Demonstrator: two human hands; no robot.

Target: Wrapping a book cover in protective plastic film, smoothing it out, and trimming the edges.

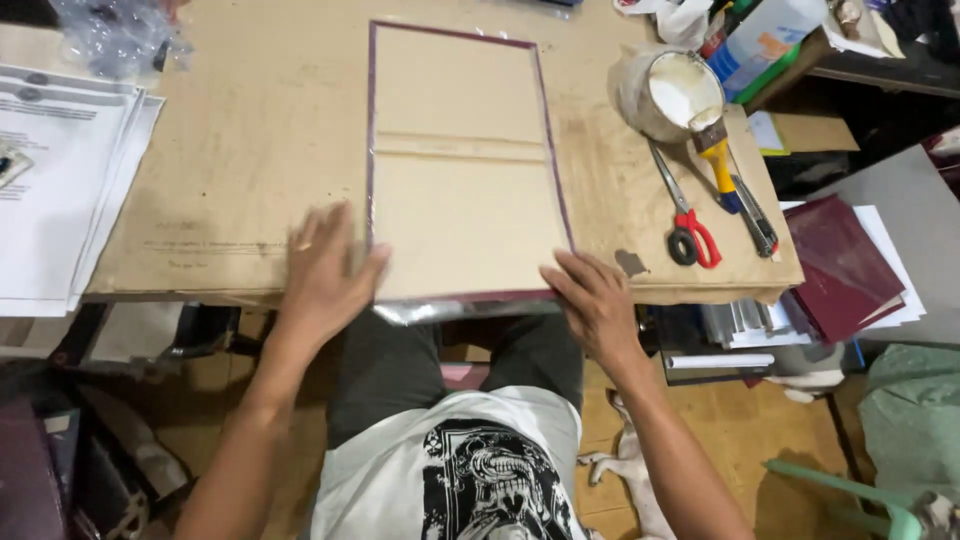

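While a stack of printed papers (60, 180) lies well off to the outer side of my left hand (325, 270), I see that hand pressed flat, fingers spread and gripping nothing, on the lower left corner of the tan board with the purple edge (460, 170), which lies on the brown work table (250, 130) straight ahead and reaches away from both palms. My right hand (595, 300) rests open, fingers loosely apart, at the board's lower right corner, and beyond it, further right, lie the red-handled scissors (690, 225), a yellow-handled brush (718, 160) across a tub of white paste (670, 92), and dark red covers (845, 265).
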